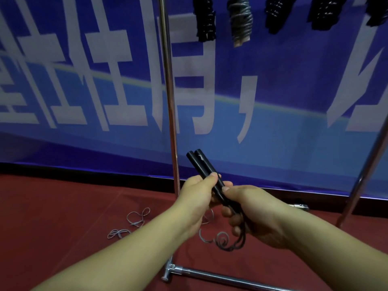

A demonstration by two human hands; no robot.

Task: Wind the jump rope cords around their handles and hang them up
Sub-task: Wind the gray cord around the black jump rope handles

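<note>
Two black jump rope handles (202, 164) lie side by side, pointing up and to the left. My left hand (198, 194) grips them at mid-length with the thumb on top. My right hand (247, 211) grips their lower ends, fingers curled round. The black cord (233, 242) hangs from under my right hand in loose curls toward the red floor. Several wound jump ropes (240, 19) hang along the top of the frame, most black, one grey.
A chrome rack upright (170, 101) stands just behind my hands, with its base bar (210, 275) on the red carpet and a second upright (361, 179) at right. Grey cord loops (134, 221) lie on the floor at left. A blue banner covers the wall.
</note>
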